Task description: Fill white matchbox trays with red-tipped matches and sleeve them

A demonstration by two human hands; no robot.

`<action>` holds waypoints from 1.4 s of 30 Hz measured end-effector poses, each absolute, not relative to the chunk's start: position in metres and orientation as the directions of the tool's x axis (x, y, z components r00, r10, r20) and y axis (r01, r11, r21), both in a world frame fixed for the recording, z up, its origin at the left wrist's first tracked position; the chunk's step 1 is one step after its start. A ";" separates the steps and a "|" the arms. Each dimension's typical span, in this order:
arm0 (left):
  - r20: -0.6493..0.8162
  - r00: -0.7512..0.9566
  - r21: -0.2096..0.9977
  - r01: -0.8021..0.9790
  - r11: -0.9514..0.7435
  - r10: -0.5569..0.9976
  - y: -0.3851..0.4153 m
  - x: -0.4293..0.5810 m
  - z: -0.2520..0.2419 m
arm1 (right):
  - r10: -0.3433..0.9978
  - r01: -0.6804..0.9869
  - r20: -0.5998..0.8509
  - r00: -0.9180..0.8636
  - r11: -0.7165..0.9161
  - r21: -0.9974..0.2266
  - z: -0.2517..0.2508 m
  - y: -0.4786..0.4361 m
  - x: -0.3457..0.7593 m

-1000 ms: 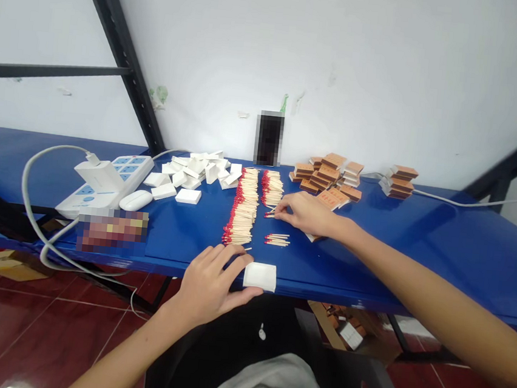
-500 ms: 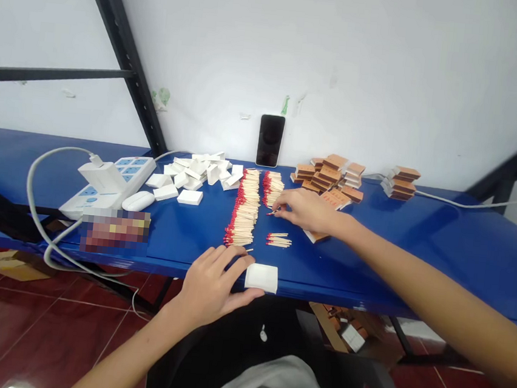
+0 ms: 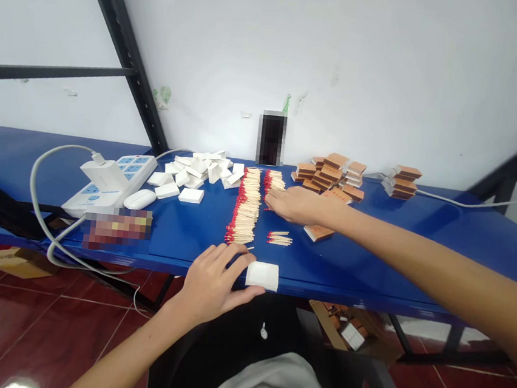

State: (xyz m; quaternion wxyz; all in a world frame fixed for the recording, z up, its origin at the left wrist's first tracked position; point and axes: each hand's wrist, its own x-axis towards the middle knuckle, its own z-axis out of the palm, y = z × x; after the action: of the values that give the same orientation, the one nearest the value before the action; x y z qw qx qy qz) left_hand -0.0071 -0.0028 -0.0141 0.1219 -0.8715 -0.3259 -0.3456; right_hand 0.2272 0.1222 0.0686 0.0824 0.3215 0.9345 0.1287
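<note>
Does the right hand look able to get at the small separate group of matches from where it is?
Likely yes: the right hand is just beyond the small match group, blue tabletop shows between them, and nothing covers the matches.

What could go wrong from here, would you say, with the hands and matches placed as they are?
The white tray sits at the front edge of the blue table, beside the left hand, so a nudge might tip it off. The right hand is close to the shorter match row, so its fingers could push matches askew. The orange matchbox, partly hidden by the right arm, may get brushed aside.
</note>
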 end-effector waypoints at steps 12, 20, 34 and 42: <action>0.686 0.553 0.028 0.629 -0.777 0.473 -0.004 -0.009 -0.011 | 0.732 0.695 0.146 -0.666 0.679 -0.236 0.080 0.130 0.251; 0.686 0.568 0.013 0.617 -0.787 0.456 -0.002 -0.010 -0.015 | 0.710 0.727 -0.157 -0.686 0.660 -0.190 0.075 0.089 0.238; 0.671 0.552 0.028 0.649 -0.761 0.495 -0.008 -0.014 -0.006 | 0.700 0.705 -0.155 -0.697 0.629 -0.329 0.085 0.081 0.240; 0.684 0.582 -0.009 0.609 -0.793 0.439 -0.003 -0.024 -0.006 | 0.615 0.582 0.032 -0.788 0.761 -0.288 0.075 0.050 0.213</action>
State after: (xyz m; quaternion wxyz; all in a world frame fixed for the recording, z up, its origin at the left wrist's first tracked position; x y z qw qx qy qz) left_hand -0.0242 -0.0029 -0.0061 0.1220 -0.8811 -0.2974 -0.3470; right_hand 0.2131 0.0503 0.0746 -0.0623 0.3195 0.9362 -0.1324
